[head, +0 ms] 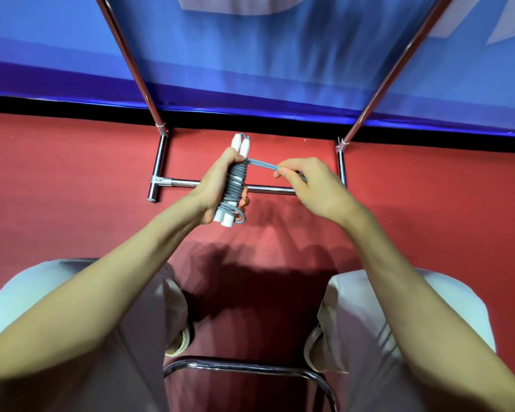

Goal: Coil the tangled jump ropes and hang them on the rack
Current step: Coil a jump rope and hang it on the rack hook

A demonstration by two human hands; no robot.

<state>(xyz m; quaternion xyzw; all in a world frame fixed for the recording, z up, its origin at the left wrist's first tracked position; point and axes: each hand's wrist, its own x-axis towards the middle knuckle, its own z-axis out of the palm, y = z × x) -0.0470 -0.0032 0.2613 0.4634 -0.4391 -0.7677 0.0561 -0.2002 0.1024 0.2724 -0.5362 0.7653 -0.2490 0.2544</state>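
**Rope nearly bundled; hanging not yet begun**

Landmark: the rack (229, 185), a chrome frame standing on the red floor (72, 173) against the blue banner (250, 69).

The jump rope (235, 185) is held in the air in front of the rack's low crossbar, not touching it as far as the view shows. Its two white handles lie side by side, with grey cord wound round them in close turns along most of their length.

The left hand (217, 185) is curled firmly round the wrapped bundle. The right hand (306, 185), to the right of the bundle and also in front of the crossbar, pinches the last doubled length of cord between thumb and fingertips, drawn taut.

Judgement: the coiling appears near its end; the tail remains to be wound or tucked. Nothing visible hangs on the rack, though its upper rail lies out of frame. Other ropes, if any, are not in view.
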